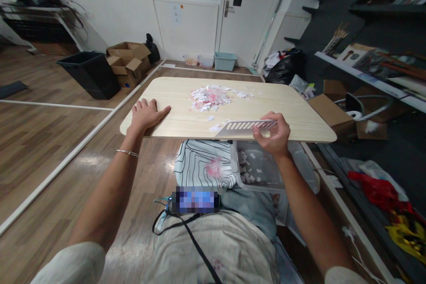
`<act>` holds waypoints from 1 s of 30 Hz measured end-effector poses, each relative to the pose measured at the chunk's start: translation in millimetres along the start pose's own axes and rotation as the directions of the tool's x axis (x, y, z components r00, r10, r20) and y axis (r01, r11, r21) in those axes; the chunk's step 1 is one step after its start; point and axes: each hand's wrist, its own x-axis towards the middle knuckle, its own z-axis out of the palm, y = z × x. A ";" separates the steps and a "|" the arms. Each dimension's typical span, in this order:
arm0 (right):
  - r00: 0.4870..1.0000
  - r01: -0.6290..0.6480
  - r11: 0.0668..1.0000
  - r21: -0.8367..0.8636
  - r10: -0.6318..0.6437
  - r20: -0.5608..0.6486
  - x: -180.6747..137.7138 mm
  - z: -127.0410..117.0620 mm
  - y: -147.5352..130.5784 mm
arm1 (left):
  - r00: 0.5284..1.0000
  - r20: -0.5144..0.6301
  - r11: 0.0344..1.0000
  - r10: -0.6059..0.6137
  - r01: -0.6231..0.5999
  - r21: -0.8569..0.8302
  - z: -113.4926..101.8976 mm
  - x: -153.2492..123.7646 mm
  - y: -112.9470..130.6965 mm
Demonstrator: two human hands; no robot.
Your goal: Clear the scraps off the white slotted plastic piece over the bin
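Observation:
My right hand grips a white slotted plastic scraper by its right end. The scraper's slanted left end rests near the table's front edge, beside a few loose paper scraps. Farther back lies a heap of torn white scraps with pink powder over it. My left hand lies flat on the left side of the pale wooden tabletop, thumb and fingers spread. Below the front edge, a clear plastic box holds several scraps. Next to it is a white cloth with black lines and a pink smear.
A phone on a black strap hangs at my front. A black bin and cardboard boxes stand at the left. Behind the table are a blue-green basket and a door. Another cardboard box and shelves are at the right.

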 end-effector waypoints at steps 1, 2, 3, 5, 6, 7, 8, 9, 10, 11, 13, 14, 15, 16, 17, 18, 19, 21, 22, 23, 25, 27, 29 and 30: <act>1.000 -0.007 1.000 -0.007 0.007 -0.003 0.1 -1.1 0.8 | 1.000 0.004 1.000 0.000 0.000 0.000 -0.3 0.0 0.0; 1.000 -0.017 1.000 -0.016 0.016 -0.007 0.3 -2.4 1.7 | 1.000 0.009 1.000 0.000 0.000 0.000 -0.6 0.1 -0.1; 1.000 -0.029 0.999 -0.025 0.029 -0.012 0.4 -3.8 2.6 | 1.000 0.011 1.000 0.000 0.000 -0.001 -0.7 0.2 -0.2; 0.998 -0.063 0.997 -0.041 0.062 -0.018 0.9 -6.8 4.4 | 1.000 0.011 1.000 0.000 0.000 -0.008 -0.6 0.5 -0.7; 0.996 -0.084 0.995 -0.047 0.083 -0.018 1.1 -8.1 5.0 | 1.000 0.008 1.000 -0.001 0.001 -0.014 -0.4 0.7 -1.0; 0.994 -0.105 0.993 -0.051 0.104 -0.017 1.4 -9.2 5.5 | 1.000 0.005 1.000 -0.001 0.001 -0.022 0.0 1.0 -1.3; 0.992 -0.123 0.991 -0.055 0.123 -0.016 1.6 -10.0 5.7 | 1.000 0.002 1.000 0.000 0.000 -0.031 0.4 1.2 -1.6; 0.991 -0.137 0.989 -0.059 0.136 -0.017 1.8 -10.6 5.6 | 1.000 -0.002 0.999 0.001 -0.001 -0.038 0.9 1.4 -1.8; 0.989 -0.145 0.987 -0.063 0.145 -0.019 2.0 -11.0 5.4 | 1.000 -0.006 0.999 0.002 -0.003 -0.044 1.4 1.6 -1.9; 0.989 -0.149 0.987 -0.066 0.148 -0.021 2.2 -11.2 4.9 | 1.000 -0.010 0.999 0.003 -0.003 -0.047 1.8 1.7 -1.9; 0.989 -0.149 0.986 -0.067 0.148 -0.021 2.4 -11.3 3.6 | 1.000 -0.017 0.999 0.000 -0.001 -0.047 2.5 1.7 -1.5; 0.989 -0.148 0.987 -0.067 0.147 -0.018 2.6 -11.5 2.9 | 1.000 -0.017 0.999 -0.003 0.002 -0.045 2.7 1.6 -1.2; 0.989 -0.146 0.987 -0.066 0.145 -0.014 2.8 -11.6 2.3 | 1.000 -0.016 0.999 -0.005 0.004 -0.042 2.7 1.5 -0.9; 0.990 -0.142 0.988 -0.065 0.142 -0.010 3.1 -11.9 1.7 | 1.000 -0.014 0.999 -0.006 0.005 -0.039 2.7 1.4 -0.6; 0.991 -0.137 0.989 -0.061 0.137 -0.007 3.4 -12.1 1.3 | 1.000 -0.011 0.999 -0.005 0.005 -0.036 2.6 1.4 -0.3; 0.991 -0.132 0.990 -0.055 0.132 -0.006 3.6 -12.3 1.0 | 1.000 -0.009 0.999 -0.004 0.004 -0.033 2.5 1.4 -0.1; 0.992 -0.125 0.991 -0.046 0.125 -0.005 3.9 -12.5 0.8 | 1.000 -0.007 1.000 -0.002 0.002 -0.030 2.2 1.4 0.2; 0.993 -0.117 0.993 -0.024 0.117 -0.005 4.0 -12.7 0.4 | 1.000 -0.005 1.000 -0.001 0.001 -0.024 1.6 1.3 0.5; 0.993 -0.118 0.993 -0.015 0.118 -0.006 4.0 -12.7 0.1 | 1.000 -0.003 1.000 0.000 0.000 -0.021 1.2 1.3 0.6; 0.992 -0.123 0.992 -0.009 0.123 -0.008 3.8 -12.6 -0.1 | 1.000 0.001 1.000 0.000 0.000 -0.020 0.8 1.3 0.7; 0.991 -0.136 0.991 -0.010 0.135 -0.020 3.4 -12.4 -0.4 | 1.000 0.010 1.000 0.002 -0.002 -0.018 0.2 1.3 0.6; 0.989 -0.141 0.990 -0.021 0.140 -0.044 3.1 -12.1 0.0 | 1.000 0.018 1.000 0.002 -0.002 -0.019 -0.1 1.5 0.2; 0.989 -0.133 0.990 -0.035 0.131 -0.064 2.9 -11.9 1.0 | 1.000 0.019 1.000 0.002 -0.002 -0.022 -0.1 1.8 -0.2; 0.990 -0.124 0.991 -0.039 0.122 -0.067 2.9 -12.0 1.6 | 1.000 0.018 1.000 0.003 -0.003 -0.025 0.0 1.9 -0.3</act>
